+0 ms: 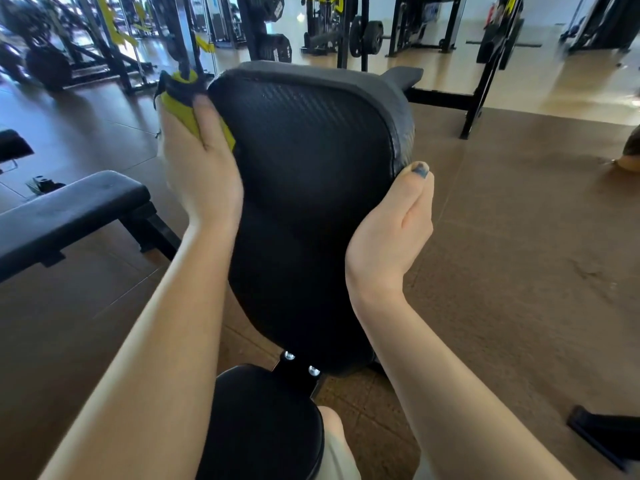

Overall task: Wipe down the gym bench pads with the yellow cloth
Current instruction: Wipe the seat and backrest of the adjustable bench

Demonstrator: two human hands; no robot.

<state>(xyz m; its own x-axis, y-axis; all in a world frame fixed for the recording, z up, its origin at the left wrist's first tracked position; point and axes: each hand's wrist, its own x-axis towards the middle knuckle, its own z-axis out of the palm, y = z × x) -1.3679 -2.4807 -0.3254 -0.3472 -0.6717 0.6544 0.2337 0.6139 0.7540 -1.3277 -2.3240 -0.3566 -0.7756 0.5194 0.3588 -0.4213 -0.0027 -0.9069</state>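
Two hands flanked the upright black textured vinyl bench pad [311,188], whose long axis ran from the person up and away. The left hand [199,171] clenched the crumpled yellow cloth [183,114] against the pad's upper left edge; the right hand [391,230] cupped the right edge, fingers hidden behind it. The unwiped face lay rightward of the cloth.

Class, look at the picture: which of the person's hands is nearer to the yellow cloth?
Left. The left hand grips the yellow cloth against the back pad's left edge; the right hand holds the pad's opposite edge.
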